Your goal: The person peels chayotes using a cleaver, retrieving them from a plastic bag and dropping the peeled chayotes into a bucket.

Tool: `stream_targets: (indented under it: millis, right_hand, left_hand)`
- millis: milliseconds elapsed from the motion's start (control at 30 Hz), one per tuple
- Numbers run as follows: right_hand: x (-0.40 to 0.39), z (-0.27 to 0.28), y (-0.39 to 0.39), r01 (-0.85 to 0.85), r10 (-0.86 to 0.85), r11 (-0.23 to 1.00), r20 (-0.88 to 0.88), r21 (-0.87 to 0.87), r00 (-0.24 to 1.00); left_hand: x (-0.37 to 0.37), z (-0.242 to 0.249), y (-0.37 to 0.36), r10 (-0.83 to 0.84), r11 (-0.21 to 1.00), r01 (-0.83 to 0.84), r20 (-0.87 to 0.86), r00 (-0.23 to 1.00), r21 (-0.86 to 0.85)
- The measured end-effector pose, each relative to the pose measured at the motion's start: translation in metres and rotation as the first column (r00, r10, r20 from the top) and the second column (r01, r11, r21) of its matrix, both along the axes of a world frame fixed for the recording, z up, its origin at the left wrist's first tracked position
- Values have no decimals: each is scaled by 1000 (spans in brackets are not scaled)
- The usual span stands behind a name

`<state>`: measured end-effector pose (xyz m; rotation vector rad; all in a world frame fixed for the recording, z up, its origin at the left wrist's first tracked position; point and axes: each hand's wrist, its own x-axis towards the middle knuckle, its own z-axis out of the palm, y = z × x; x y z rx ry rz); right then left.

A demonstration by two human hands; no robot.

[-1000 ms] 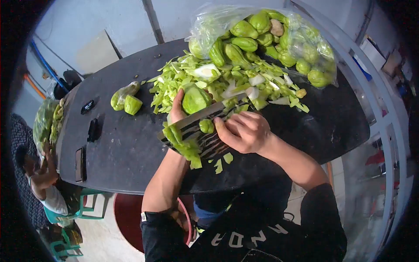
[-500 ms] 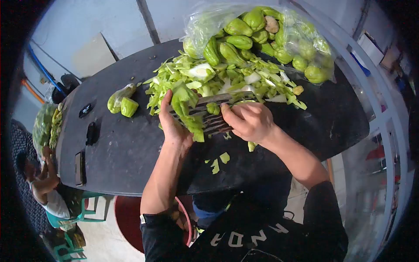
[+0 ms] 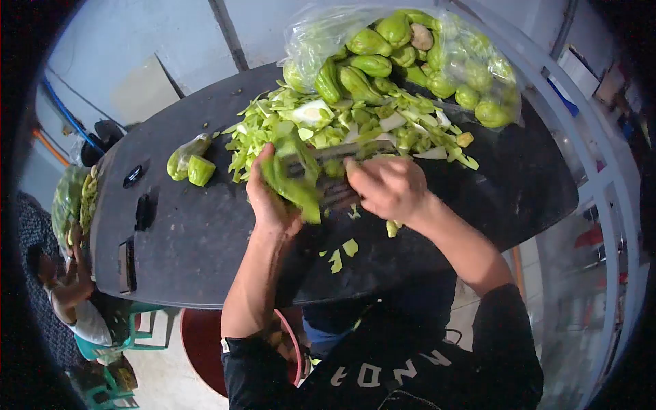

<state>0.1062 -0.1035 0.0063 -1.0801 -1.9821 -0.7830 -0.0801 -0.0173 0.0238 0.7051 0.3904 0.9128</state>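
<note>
L hand (image 3: 272, 208) holds green veg (image 3: 294, 183); R hand (image 3: 391, 188) w/ blurry knife (image 3: 348, 150).

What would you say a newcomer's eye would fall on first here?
Probably the bright heap of cuttings on the dark table, with a plastic bag of whole vegetables behind it. Nearer, the left hand holds a green vegetable while the right hand grips a blurred knife.

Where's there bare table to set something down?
Two patches of black table look bare: left, between the dark rectangular object and left forearm; right, between the plastic bag, right forearm and the table's right edge. Crowded: the far middle, under the cut green pieces and bag. Scraps lie between the forearms.
</note>
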Motion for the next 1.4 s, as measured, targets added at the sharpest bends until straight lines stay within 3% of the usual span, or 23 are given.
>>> stream_targets:
  millis: [67, 100, 200, 233, 267, 333, 367, 400, 467, 500, 600, 667, 700, 733, 800, 900, 1033, 1067, 1133, 1267, 1400]
  right_hand:
    - [13, -5, 9, 79, -86, 993, -91, -84, 992]
    - [18, -3, 8, 93, -101, 992, -79, -90, 992]
    - [12, 0, 1, 47, -52, 997, -79, -60, 996]
    - [8, 2, -4, 35, -37, 997, -36, -73, 999]
    - [2, 5, -4, -25, 26, 999, -16, 40, 1000]
    - [-5, 4, -3, -28, 28, 1000, -16, -9, 999]
    - [-3, 1, 3, 16, -17, 1000, -57, -22, 998]
    - [3, -3, 11, 65, -68, 997, -97, -39, 993]
    - [22, -8, 17, 236, -266, 942, -103, -241, 958]
    - [24, -11, 14, 238, -274, 943, -136, -232, 952]
    - [27, -6, 12, 104, -123, 987, -157, -124, 980]
    - [12, 2, -1, 37, -56, 991, -145, -131, 988]
    - [6, 5, -4, -14, 5, 996, -105, -89, 994]
    - [0, 8, -7, -63, 60, 997, -65, -48, 996]
    - [-3, 5, -1, -65, 63, 998, -76, -22, 995]
    - [18, -8, 18, 193, -205, 975, -113, -107, 972]
    - [31, -14, 18, 233, -268, 949, -158, -210, 950]
    - [29, -14, 16, 227, -263, 951, -164, -211, 951]
    - [27, -10, 13, 165, -209, 968, -236, -191, 949]
    - [25, -11, 8, 121, -137, 984, -120, -135, 983]
    - [13, -10, 3, -13, 13, 1000, -16, 15, 1000]
  left_hand:
    - [6, -1, 1, 58, 998, -58, 47, 997, 1]
    - [8, -1, -2, 13, 1000, -11, 62, 998, -28]
    - [6, -4, -4, -45, 999, 45, 75, 996, 1]
    - [6, 4, -8, -69, 998, 69, 24, 997, 0]
    - [4, 3, -7, -61, 998, 61, 22, 998, 2]
    - [1, -2, -2, -15, 1000, 15, -103, 995, 6]
    - [3, -5, -3, 16, 997, -16, -5, 1000, -82]
    - [4, -20, 5, 6, 999, -10, 69, 998, 52]
    - [5, -5, -5, -147, 989, 147, 18, 989, 30]
    - [4, -6, -10, -158, 987, 158, 21, 987, 33]
    - [7, -5, -3, -129, 989, 130, -16, 991, 77]
    - [1, -24, 8, -89, 996, 91, 90, 992, -23]
    - [2, -14, 1, -66, 998, 66, -26, 997, 0]
    - [7, -1, -11, 134, 989, -142, -172, 976, -37]
    - [4, -9, -2, -42, 993, 42, 9, 999, -112]
    - [7, -5, 1, -81, 996, 81, 15, 997, 22]
    - [5, -8, 4, -199, 980, 197, 116, 973, 32]
    - [6, -6, 5, -194, 981, 192, 111, 975, 31]
    - [16, 5, 6, -40, 983, 59, 112, 993, -175]
    - [31, 12, 9, 110, 973, -98, 47, 993, -208]
    - [27, -10, 16, -29, 975, 15, -61, 998, -222]
